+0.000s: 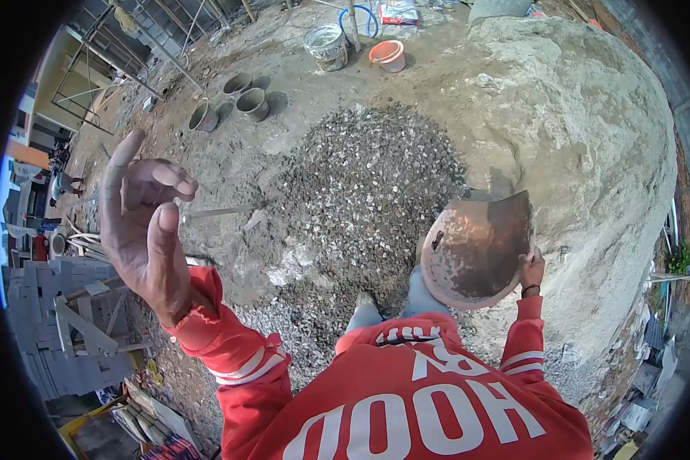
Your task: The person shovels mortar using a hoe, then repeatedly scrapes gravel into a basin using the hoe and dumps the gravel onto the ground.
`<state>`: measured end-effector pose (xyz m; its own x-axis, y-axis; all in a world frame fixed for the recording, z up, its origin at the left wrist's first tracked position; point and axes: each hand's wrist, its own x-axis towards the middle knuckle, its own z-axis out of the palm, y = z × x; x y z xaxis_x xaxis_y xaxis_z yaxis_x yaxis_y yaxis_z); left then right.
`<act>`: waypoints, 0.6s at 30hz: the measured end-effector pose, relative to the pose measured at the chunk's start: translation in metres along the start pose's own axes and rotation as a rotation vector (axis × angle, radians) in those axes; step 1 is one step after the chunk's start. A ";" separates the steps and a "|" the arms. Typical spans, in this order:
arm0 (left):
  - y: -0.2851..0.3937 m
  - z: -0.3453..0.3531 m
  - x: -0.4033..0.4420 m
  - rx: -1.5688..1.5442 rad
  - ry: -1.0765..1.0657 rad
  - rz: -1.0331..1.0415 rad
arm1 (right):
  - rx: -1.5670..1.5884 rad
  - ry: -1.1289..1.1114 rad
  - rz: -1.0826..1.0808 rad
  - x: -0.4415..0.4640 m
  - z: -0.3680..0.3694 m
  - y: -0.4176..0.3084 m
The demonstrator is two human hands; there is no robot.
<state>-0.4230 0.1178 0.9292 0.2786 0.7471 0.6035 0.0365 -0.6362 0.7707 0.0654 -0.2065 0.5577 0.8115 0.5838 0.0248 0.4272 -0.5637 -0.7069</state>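
Observation:
My left hand (149, 222) is raised on the left with its fingers apart and loosely bent, and nothing is in it. Behind it, a thin handle (226, 211) reaches across the ground to the gravel pile (368, 184); what it belongs to is hidden. On the right, my right hand (532, 270) grips the rim of a wide, reddish-brown scoop pan (479, 249). The pan is tilted, its inside facing me and smeared with grey dirt. A slot-like hole shows in its left side. The pan is beside my leg, at the gravel's right edge.
Dark buckets (253, 104) stand on the ground beyond the gravel. Farther back are a white, splashed bucket (326, 47) and an orange bucket (388, 56). A large sand heap (590, 146) rises on the right. Stacked grey blocks (42, 330) and scaffolding (107, 57) lie to the left.

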 end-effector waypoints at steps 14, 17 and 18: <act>0.076 0.096 0.103 -0.399 -0.026 1.096 | -0.578 0.135 1.128 -0.352 -0.127 0.184; 0.047 0.164 0.134 -0.483 0.151 1.084 | -0.569 -0.049 0.771 -0.311 -0.072 0.121; 0.035 0.190 0.144 -0.491 0.157 1.054 | -0.499 -0.126 0.563 -0.276 -0.041 0.054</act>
<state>-0.1994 0.1667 1.0039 -0.1730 -0.0674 0.9826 -0.5250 -0.8378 -0.1499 -0.1193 -0.4220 0.5417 0.9213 0.1757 -0.3468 0.1163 -0.9758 -0.1852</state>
